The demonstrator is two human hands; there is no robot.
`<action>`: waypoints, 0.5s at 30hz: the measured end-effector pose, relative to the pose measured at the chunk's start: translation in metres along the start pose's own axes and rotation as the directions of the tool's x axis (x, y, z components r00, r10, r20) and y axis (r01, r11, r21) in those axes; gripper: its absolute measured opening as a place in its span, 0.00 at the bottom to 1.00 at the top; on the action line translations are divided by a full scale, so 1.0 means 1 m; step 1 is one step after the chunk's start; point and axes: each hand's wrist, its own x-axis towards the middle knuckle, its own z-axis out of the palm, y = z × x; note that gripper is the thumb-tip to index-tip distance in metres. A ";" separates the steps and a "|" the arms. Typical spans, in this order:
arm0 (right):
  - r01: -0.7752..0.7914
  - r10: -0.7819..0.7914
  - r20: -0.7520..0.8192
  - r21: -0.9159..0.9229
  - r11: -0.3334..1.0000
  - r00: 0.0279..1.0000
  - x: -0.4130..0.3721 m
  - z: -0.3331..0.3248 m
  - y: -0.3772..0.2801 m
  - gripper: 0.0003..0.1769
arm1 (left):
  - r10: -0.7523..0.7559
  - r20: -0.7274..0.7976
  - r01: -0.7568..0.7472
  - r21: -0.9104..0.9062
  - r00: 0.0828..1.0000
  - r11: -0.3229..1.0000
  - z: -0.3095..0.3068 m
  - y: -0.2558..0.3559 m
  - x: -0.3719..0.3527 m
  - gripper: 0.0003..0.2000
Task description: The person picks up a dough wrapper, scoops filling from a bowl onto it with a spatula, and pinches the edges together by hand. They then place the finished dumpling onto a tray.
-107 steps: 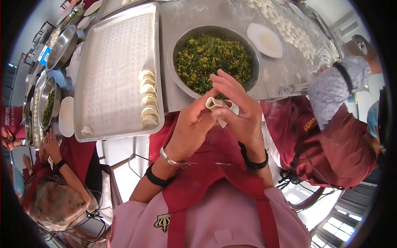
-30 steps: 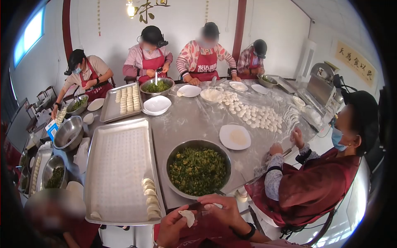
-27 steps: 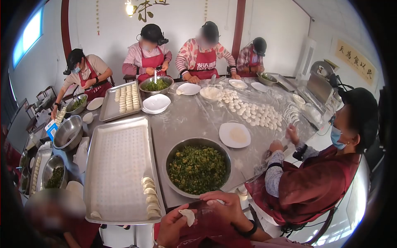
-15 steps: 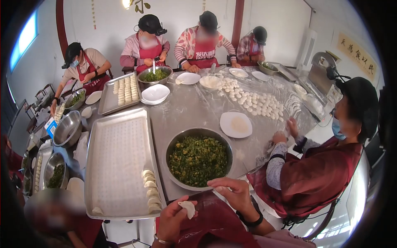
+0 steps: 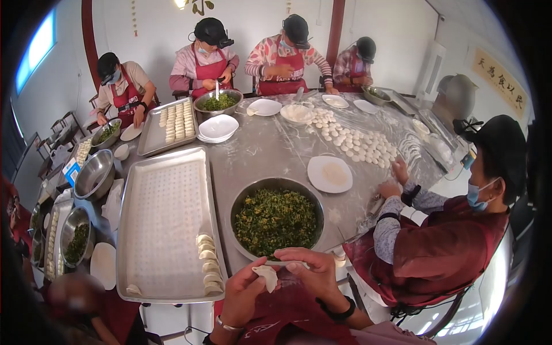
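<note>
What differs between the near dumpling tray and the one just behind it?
The near tray is mostly bare; the far tray carries several rows of dumplings. The near tray looks larger in this view than the far tray. Both are rimmed and metal.

On the sign (image 5: 499, 79), 天為食以民 is written; on a far apron (image 5: 292, 61), white lettering (image 5: 295, 75) cannot be read clearly.

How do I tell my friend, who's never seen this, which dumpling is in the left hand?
Find the big metal bowl of green-and-yellow filling in the middle. Just below it in the picture, the wearer's left hand pinches a small pale dumpling. It's held up, while its neighbours rest in the large tray.
</note>
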 end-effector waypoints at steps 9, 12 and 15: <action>0.148 -0.150 0.009 -0.246 0.958 0.989 0.008 0.011 -0.003 0.25 | 0.123 -0.119 -0.111 0.102 0.985 0.989 0.017 0.002 0.013 0.22; 0.194 -0.196 0.014 -0.222 0.956 0.981 0.006 0.012 0.002 0.27 | 0.129 -0.126 -0.109 0.154 0.984 0.982 0.022 -0.002 0.014 0.23; 0.164 -0.166 0.009 -0.202 0.966 0.986 0.003 0.010 0.011 0.27 | 0.203 -0.127 -0.159 0.288 0.971 0.944 0.027 -0.004 0.017 0.23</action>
